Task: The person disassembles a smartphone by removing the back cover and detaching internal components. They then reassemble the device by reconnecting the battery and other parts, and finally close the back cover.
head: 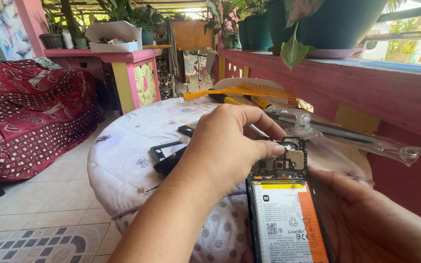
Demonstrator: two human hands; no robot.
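Orange and white battery casing fills the opened back of a smartphone (pixel 288 209), which is held low in the frame above a cloth-covered round table (pixel 123 160). The phone is cradled from the right side and beneath by the right hand (pixel 366 219), its fingers wrapped along the edge; most of that hand is cut off by the frame's lower border. The left hand (pixel 225 146) is curled over the upper circuit board (pixel 283 163), fingertips pressed to the board's top left corner, so whatever lies beneath them is hidden; whether anything is pinched there cannot be told. The phone's lower end is cropped out of view. Behind the left wrist, dark phone parts (pixel 169 156) are partly concealed on the table. A clear plastic bag (pixel 361 141) is seen just beyond the phone, its contents hard to make out. A yellow comb-like tool (pixel 239 91) lies at the table's far edge. A red patterned sofa (pixel 25 112) stands well apart at left.
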